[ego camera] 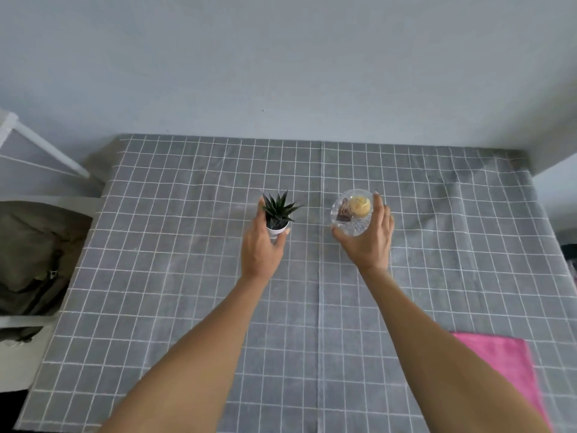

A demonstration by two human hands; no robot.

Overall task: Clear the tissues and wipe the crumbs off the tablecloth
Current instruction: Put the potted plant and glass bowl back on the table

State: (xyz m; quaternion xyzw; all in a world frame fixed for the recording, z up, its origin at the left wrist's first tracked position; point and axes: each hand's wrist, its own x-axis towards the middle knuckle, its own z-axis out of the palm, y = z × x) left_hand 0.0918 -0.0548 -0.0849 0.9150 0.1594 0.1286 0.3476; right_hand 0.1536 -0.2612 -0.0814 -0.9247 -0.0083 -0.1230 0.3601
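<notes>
**Gripping a plant and a glass bowl over the grey checked cloth**

Reaching forward with both bare arms, the person has a hand on each of two things near the middle of the frame. The left hand (260, 248) wraps the small white pot of a spiky green plant (278, 210) — thumb on the right side of the pot, fingers (261, 204) curled round its left side, one fingertip showing beside the leaves. The right hand (370, 237) holds a clear glass bowl (351, 212) with a yellow cake and a brown piece inside; its fingers are spread and curved along the bowl's right edge, the thumb at the lower left of the bowl. Whether pot and bowl rest on the cloth or are lifted just off it, I cannot tell.

The tablecloth (193, 276) — grey with a white grid — covers the table and fills most of the frame, a seam running down its middle. A pink cloth (505, 367) lies flat on it at the lower right, well apart from both hands. At the left edge sits an olive-green bag (31, 260) below white rails.
</notes>
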